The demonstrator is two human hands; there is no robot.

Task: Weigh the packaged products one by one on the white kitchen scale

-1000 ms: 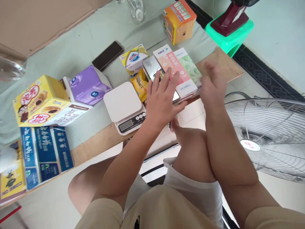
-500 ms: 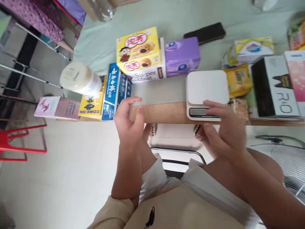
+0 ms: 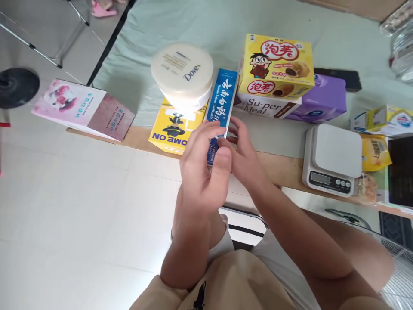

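Note:
A blue toothpaste box [image 3: 222, 97] lies near the table's front edge, with my hands around its near end. My left hand [image 3: 203, 172] is in front of and over the box's near left part, fingers curved and thumb apart. Reaching in from the right, my right hand [image 3: 243, 153] has its spread fingers at the box's right side; whether they press on it I cannot tell. On the left stand a yellow "COME ON" box [image 3: 176, 127] and a white Dove tub [image 3: 182, 71]. A yellow puff snack box [image 3: 279, 64] sits to the right, by a white Su-per Meal box [image 3: 267, 105].
A purple tissue pack [image 3: 322, 99], a dark phone [image 3: 342, 77] and a white kitchen scale [image 3: 337, 150] are farther right. Beside the scale lies a yellow packet [image 3: 376, 153]. A pink and white box [image 3: 84, 105] overhangs the left table end. Clear plastic bottles [image 3: 403, 56] lie at the back right.
The view has swung left along the table. Both hands have moved from the right-hand boxes, past the scale, to the toothpaste box and come close together.

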